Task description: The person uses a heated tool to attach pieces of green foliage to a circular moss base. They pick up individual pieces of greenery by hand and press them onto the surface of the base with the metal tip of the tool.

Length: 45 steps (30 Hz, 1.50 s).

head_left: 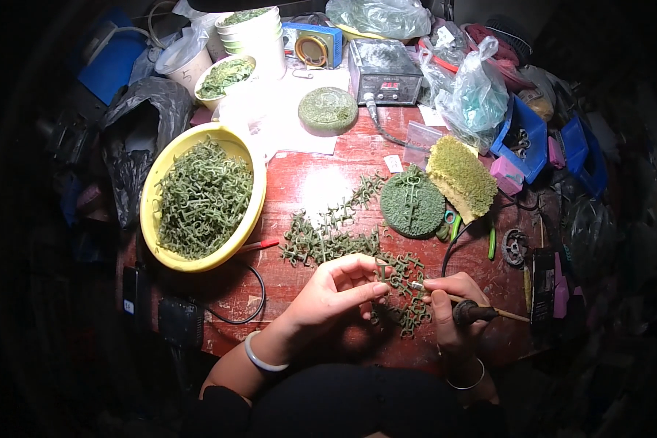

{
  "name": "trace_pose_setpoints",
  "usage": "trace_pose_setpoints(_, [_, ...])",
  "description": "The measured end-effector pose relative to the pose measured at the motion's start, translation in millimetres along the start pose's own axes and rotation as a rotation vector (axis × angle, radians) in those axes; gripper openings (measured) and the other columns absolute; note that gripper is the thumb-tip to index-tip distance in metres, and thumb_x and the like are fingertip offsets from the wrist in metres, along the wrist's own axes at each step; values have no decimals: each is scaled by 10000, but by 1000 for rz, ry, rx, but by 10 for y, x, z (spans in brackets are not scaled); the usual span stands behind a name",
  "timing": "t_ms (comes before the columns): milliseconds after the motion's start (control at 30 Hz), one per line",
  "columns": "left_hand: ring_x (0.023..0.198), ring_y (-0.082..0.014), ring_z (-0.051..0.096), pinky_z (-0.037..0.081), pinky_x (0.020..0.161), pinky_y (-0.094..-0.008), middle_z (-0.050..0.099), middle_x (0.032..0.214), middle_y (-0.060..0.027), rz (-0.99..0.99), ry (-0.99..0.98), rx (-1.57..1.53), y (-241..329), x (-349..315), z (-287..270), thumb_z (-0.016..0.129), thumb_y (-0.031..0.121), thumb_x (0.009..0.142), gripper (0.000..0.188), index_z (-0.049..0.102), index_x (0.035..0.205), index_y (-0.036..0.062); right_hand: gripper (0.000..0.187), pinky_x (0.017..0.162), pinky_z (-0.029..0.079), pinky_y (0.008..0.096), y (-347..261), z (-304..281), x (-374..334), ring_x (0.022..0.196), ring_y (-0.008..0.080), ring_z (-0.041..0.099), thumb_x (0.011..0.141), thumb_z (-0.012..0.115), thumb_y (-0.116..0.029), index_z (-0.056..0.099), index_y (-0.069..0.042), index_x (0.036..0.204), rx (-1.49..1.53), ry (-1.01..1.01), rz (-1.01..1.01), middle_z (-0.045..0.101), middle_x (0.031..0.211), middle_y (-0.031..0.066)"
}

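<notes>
Near the front edge of the table my left hand (341, 288) pinches a small green hooked piece (382, 271) between thumb and fingers. My right hand (454, 298) is closed around a pen-like tool with a black grip (471, 313), and a thin wooden stick (513, 315) sticks out beside it. Its pale tip points toward my left fingertips. Under and between both hands lie many similar loose green pieces (409, 315). A larger heap of them (310, 241) spreads beyond my left hand. Farther off, a round green textured disc (409, 204) carries a row of pieces.
A yellow basin (252, 212) full of green pieces stands at left. Beside the disc is a yellow-green sponge (466, 175). At the back are a black control box (385, 73) with a cable, a round speckled block (328, 109), white tubs (266, 55) and blue bins (522, 135).
</notes>
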State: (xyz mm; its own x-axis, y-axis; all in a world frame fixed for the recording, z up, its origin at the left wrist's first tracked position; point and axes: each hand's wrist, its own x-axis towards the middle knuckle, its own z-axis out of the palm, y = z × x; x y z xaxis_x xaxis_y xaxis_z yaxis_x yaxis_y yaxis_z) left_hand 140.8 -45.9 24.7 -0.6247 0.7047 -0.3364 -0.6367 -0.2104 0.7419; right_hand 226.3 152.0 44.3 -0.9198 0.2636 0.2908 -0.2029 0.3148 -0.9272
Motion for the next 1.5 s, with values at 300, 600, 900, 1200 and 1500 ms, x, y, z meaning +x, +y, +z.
trace_pose_setpoints(300, [852, -138, 650, 542, 629, -242, 655, 946, -61, -11, 12, -50, 21, 1, 37, 647, 35, 946, 188, 606, 1128, 14, 80, 627, 482, 254, 15, -7, 13, 684, 143, 619, 882, 630, 10, 695, 28, 926, -63, -35, -64, 643, 811, 95])
trace_pose_setpoints(600, [846, -141, 657, 545, 630, -240, 656, 942, -70, 2, 11, -40, -22, 15, 4, 648, 39, 948, 146, 607, 1087, 23, 182, 592, 486, 308, 12, 11, 47, 655, 207, 620, 784, 690, 90, 707, -7, 937, -159, -50, -162, 634, 770, 104])
trace_pose_setpoints(900, [852, -137, 660, 542, 634, -234, 663, 950, -72, 17, 19, -47, -35, 16, 1, 653, 45, 948, 151, 606, 1090, 29, 154, 582, 489, 307, 25, 27, 45, 646, 216, 622, 804, 696, 54, 709, -11, 943, -156, -39, -185, 636, 769, 113])
trace_pose_setpoints(1200, [916, -132, 656, 572, 639, -250, 635, 1083, -66, 58, -40, -123, -79, 14, -71, 632, 16, 954, 208, 589, 1158, 23, 79, 614, 485, 266, -22, 7, -4, 677, 159, 626, 875, 641, 10, 703, 15, 923, -122, -22, -100, 641, 788, 97])
trace_pose_setpoints(1500, [936, -130, 642, 569, 659, -255, 611, 1067, -41, 101, -77, -67, -32, 21, -32, 635, 14, 949, 211, 580, 1150, 43, 72, 615, 489, 251, -1, -35, 5, 669, 149, 622, 910, 629, -4, 689, 16, 946, -125, -40, -116, 631, 796, 87])
